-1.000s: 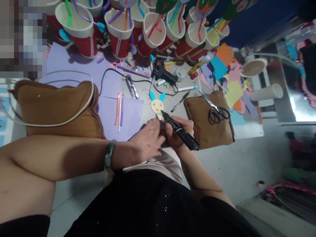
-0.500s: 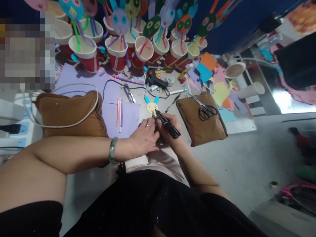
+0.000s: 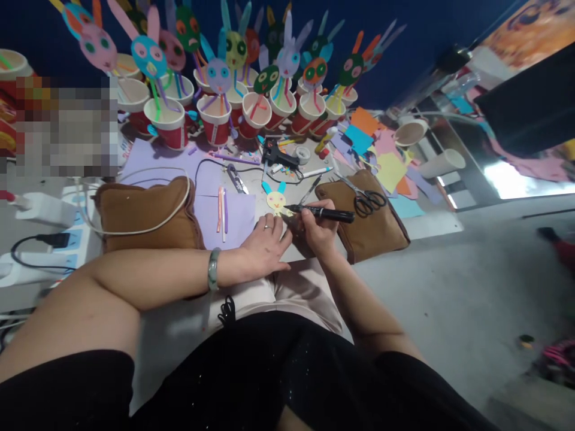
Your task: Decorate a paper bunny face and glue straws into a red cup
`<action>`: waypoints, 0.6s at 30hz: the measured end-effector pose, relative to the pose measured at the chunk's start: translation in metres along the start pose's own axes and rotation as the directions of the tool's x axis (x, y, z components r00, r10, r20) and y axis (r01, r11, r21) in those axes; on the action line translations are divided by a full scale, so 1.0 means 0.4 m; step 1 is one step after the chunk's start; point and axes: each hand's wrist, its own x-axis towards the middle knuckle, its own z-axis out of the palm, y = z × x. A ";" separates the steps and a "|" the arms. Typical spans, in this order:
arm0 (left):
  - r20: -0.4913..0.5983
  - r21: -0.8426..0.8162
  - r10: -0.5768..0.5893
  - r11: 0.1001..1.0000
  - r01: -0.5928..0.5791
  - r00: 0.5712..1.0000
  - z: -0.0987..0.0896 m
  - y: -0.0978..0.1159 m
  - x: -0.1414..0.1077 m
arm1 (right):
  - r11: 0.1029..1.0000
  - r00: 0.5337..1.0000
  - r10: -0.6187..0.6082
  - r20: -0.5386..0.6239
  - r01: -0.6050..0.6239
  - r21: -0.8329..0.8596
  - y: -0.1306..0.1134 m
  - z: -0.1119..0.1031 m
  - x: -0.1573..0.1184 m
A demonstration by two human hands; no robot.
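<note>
A small yellow paper rabbit head [image 3: 275,200] with blue ears and a drawn face lies on the table in front of me. My left hand [image 3: 266,246] rests flat just below it, fingers stretched toward its lower edge; whether they touch the paper I cannot tell. My right hand [image 3: 320,230] grips a black marker [image 3: 330,214], held almost level. Its tip points left, at the right side of the rabbit head. Some yellow bits sit under the tip, too small to make out.
Red paper cups [image 3: 214,123] with rabbit figures line the back. A black glue gun [image 3: 279,157], a utility knife [image 3: 236,178] and straws [image 3: 223,212] lie around. Scissors [image 3: 369,202] rest on the right brown cushion [image 3: 375,230]; another brown cushion [image 3: 148,209] and a power strip [image 3: 83,218] sit left.
My right hand has shifted right and turned the marker from slanted to nearly level, its tip moving off the face to its right side. My left hand stays below the head. The view has shifted.
</note>
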 end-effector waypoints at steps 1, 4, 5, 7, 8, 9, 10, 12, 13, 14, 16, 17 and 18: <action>-0.001 -0.005 0.002 1.000 -0.002 1.000 0.001 0.000 0.000 | 1.000 1.000 0.001 0.009 -0.002 0.009 0.002 0.000 -0.001; -0.009 -0.024 0.016 1.000 -0.016 1.000 0.002 0.000 -0.002 | 0.990 0.994 -0.111 0.017 0.112 -0.087 0.000 -0.005 -0.004; -0.010 -0.031 0.020 0.999 -0.020 1.000 0.002 -0.001 -0.004 | 0.974 0.986 -0.167 0.018 0.168 -0.151 -0.003 -0.008 -0.005; -0.007 -0.043 0.027 0.999 -0.027 1.000 0.001 -0.001 -0.006 | 0.922 0.963 -0.267 0.031 0.265 -0.283 -0.010 -0.013 -0.005; -0.005 -0.047 0.028 0.999 -0.028 1.000 0.001 -0.002 -0.008 | 0.896 0.954 -0.297 0.048 0.296 -0.332 -0.014 -0.015 -0.004; -0.003 -0.050 0.029 0.998 -0.029 1.000 0.001 -0.003 -0.008 | 0.879 0.949 -0.306 0.074 0.312 -0.361 -0.016 -0.016 -0.003; -0.004 -0.052 0.030 0.998 -0.031 1.000 0.000 -0.003 -0.009 | 0.874 0.950 -0.295 0.104 0.312 -0.371 -0.018 -0.017 -0.003; -0.010 -0.054 0.034 0.998 -0.035 0.999 -0.002 -0.005 -0.010 | 0.882 0.956 -0.249 0.152 0.289 -0.371 -0.016 -0.017 -0.002; -0.010 -0.054 0.036 0.998 -0.036 0.999 -0.004 -0.005 -0.010 | 0.889 0.960 -0.228 0.164 0.274 -0.367 -0.014 -0.016 -0.003; -0.004 -0.055 0.037 0.998 -0.037 0.999 -0.007 -0.005 -0.010 | 0.893 0.962 -0.215 0.169 0.264 -0.365 -0.010 -0.015 -0.003; 0.025 -0.060 0.036 0.998 -0.034 0.999 -0.014 -0.005 -0.010 | 0.891 0.963 -0.214 0.164 0.261 -0.371 -0.003 -0.011 -0.005; 0.044 -0.063 0.034 0.998 -0.032 0.998 -0.019 -0.005 -0.010 | 0.889 0.963 -0.213 0.167 0.262 -0.376 -0.001 -0.010 -0.005; 0.062 -0.065 0.032 0.997 -0.028 0.998 -0.023 -0.004 -0.010 | 0.886 0.962 -0.205 0.179 0.260 -0.383 0.000 -0.009 -0.006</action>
